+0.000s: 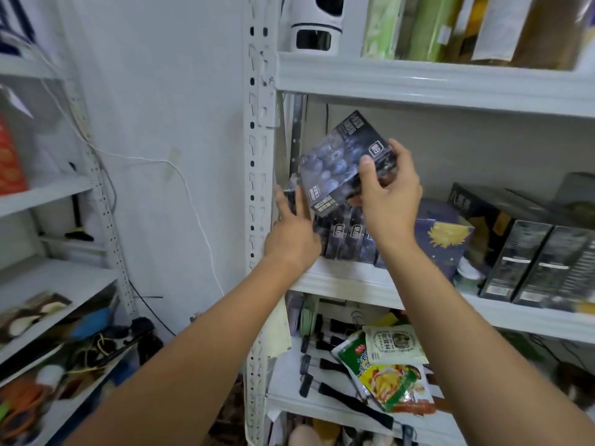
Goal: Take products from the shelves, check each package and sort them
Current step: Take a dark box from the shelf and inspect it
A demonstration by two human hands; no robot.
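So the blueberry box (335, 165) is up in the middle of the frame, tilted and held clear above the middle shelf (341, 281) by the right hand (389, 194), thumb on the front, fingers wrapped round its right end. Just under it a row of matching boxes (347, 239) stands upright on that shelf. The left hand (293, 233) lies against the leftmost one with fingers straight, grasping nothing.

Further right on the same shelf there's a purple box (441, 239) with a yellow fruit on it, then some black boxes (528, 262). The top shelf (418, 85), upper right, carries green packets (383, 27) and a white camera (315, 24). The lower shelf (286, 378), bottom centre, has snack pouches (386, 375) and black clips (322, 358) lying loose.

Behind is a white wall (161, 107) with a thin cable (193, 194) trailing down it, and there's another cluttered rack (48, 191) at the left edge.
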